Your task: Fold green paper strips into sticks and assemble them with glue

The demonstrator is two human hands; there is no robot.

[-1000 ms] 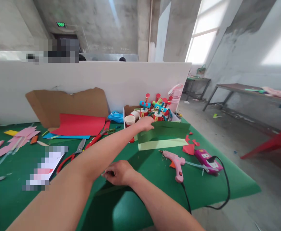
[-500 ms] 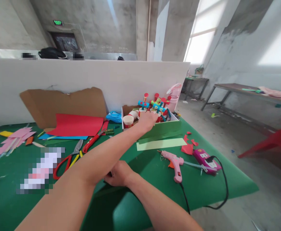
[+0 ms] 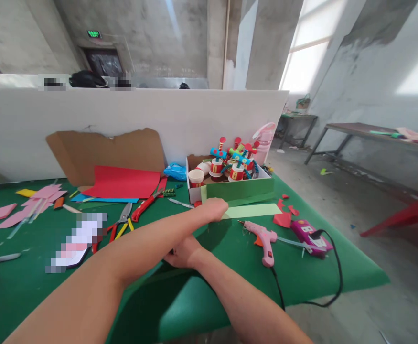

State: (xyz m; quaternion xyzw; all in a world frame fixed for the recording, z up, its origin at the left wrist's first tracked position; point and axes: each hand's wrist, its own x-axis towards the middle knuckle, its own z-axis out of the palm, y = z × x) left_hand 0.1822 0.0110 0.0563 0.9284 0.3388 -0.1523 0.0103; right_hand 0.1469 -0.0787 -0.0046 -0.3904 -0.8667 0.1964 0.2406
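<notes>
While the red sheet is lying farther left on the desk, your right grip is curling beside your left forearm; I cannot tell whether it is holding anything. Your left grip, over the box half a second ago, is now hovering or resting at the pale green strip's left end, fingertips hidden, its hold unclear. The dark green sheet is seemingly leaning against the box unheld.

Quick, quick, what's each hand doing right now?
Left hand: fingers curled at the pale green paper strip's left end; whether it grips anything can't be told.
Right hand: partly hidden; open or closed can't be told.
</notes>
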